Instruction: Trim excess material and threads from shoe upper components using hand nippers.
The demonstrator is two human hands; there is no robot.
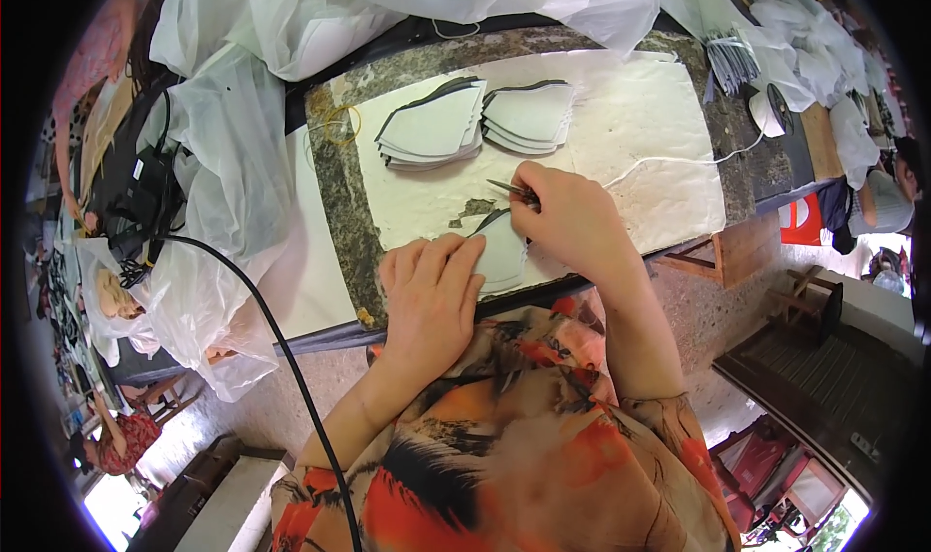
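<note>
A pale grey, curved flat piece [502, 256] with a dark upper edge lies near the front of the white work sheet [640, 135]. My left hand [432, 290] rests on its left side, fingers stretched out flat. Over its upper right corner, my right hand [567, 212] is closed around a small pointed metal tool [506, 186] that points left. The tool's handle is hidden in my fingers, so its exact kind is unclear. Farther back sit two fanned stacks of similar pieces, a left stack [432, 130] and a right stack [529, 115].
White cord [679, 159] runs from beside my right hand to a white spool [769, 112]. Clear plastic bags [233, 164] crowd the left and back. A black cable [262, 309] hangs across the left front. A wooden stool [713, 258] stands right of the table.
</note>
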